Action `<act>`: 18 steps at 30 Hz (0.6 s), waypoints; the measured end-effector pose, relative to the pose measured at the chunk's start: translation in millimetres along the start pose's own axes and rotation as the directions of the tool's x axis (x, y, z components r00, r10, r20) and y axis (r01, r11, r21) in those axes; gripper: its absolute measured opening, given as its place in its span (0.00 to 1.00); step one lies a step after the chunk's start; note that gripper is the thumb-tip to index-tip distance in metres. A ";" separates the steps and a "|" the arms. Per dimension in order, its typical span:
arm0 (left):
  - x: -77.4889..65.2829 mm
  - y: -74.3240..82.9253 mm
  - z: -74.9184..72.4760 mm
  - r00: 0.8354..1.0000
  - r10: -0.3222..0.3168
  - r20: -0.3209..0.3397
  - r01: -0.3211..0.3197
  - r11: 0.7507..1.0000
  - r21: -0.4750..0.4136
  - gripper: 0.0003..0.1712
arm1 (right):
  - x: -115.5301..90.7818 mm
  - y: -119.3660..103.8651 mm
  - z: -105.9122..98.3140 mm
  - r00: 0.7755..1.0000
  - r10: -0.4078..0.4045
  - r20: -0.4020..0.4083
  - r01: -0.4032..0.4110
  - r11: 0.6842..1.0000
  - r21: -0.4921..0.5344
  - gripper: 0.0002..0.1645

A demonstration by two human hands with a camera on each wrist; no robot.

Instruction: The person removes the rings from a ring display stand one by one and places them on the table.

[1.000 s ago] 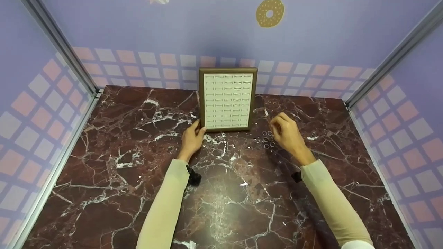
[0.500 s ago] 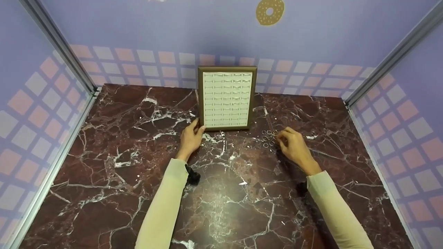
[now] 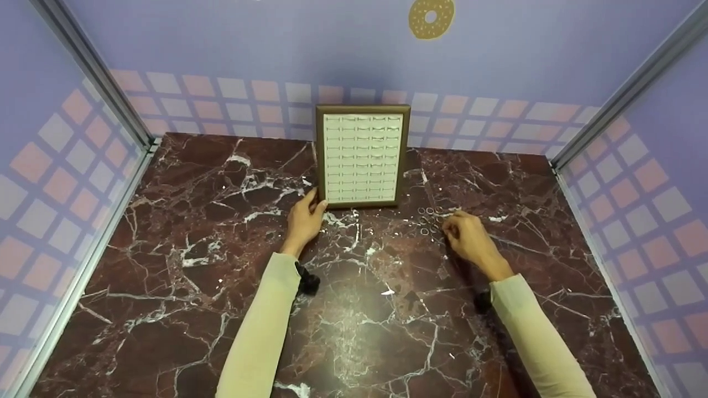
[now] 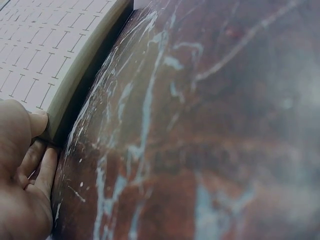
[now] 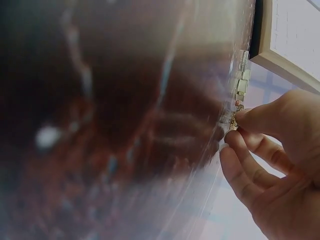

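Observation:
A display board (image 3: 362, 109) with a brown-gold frame and a white panel of slotted rows stands at the back of the table. Thin rings seem to sit in some slots. My left hand (image 3: 303, 222) grips its lower left corner; in the left wrist view the thumb (image 4: 37, 122) lies on the front and fingers reach beneath. Several small rings (image 3: 425, 231) lie on the marble right of the board. Beside them, my right hand (image 3: 469, 239) is low over the surface. In the right wrist view its thumb and forefinger pinch a small gold-coloured ring (image 5: 233, 122), partly hidden by the fingertips.
The dark red marble tabletop (image 3: 354, 309) carries white veins. A lilac back wall (image 3: 232, 50) with pink and white squares rises behind the board. Side panels with grey metal edges bound the table left and right.
My right hand has come down and toward me, from beyond the loose rings to their right side. The left hand keeps its hold on the board, which stays put.

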State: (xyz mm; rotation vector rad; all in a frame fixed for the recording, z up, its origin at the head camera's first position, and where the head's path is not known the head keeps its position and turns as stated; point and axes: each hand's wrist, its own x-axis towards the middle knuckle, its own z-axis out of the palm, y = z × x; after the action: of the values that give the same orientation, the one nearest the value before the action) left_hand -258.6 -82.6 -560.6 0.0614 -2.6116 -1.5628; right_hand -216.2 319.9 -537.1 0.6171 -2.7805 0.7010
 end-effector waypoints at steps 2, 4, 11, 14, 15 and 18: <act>0.1 0.4 -0.7 1.000 -0.002 0.001 0.002 1.000 0.000 0.32 | 0.9 0.5 0.3 1.000 -0.002 -0.006 0.002 1.000 0.000 0.05; 1.0 0.5 -0.7 1.000 0.000 0.002 0.000 1.000 0.004 0.31 | 2.0 2.1 0.6 1.000 -0.004 -0.012 0.004 1.000 0.000 0.05; 5.0 2.6 2.5 0.998 -0.032 0.058 0.038 0.993 -0.109 0.33 | -0.8 6.7 0.6 1.000 0.013 -0.002 -0.013 1.000 0.002 0.06; 6.4 4.0 3.2 0.992 -0.053 0.117 0.075 0.979 -0.189 0.34 | -3.2 8.2 -0.6 1.000 0.025 0.004 -0.025 1.000 0.002 0.06; 6.5 4.7 2.2 0.989 -0.055 0.136 0.083 0.974 -0.210 0.34 | -3.5 8.2 -1.1 1.000 0.029 0.012 -0.029 1.000 0.003 0.06; 6.4 7.1 -5.0 0.983 -0.047 0.179 0.083 0.977 -0.199 0.35 | -1.9 7.6 -3.9 0.999 0.033 0.033 -0.034 0.999 0.015 0.05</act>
State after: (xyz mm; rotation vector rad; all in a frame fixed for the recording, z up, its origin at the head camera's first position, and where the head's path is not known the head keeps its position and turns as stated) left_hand -264.3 -84.1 -551.6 -0.0048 -2.5791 -1.9347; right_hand -217.5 328.6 -537.4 0.5912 -2.8243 0.7269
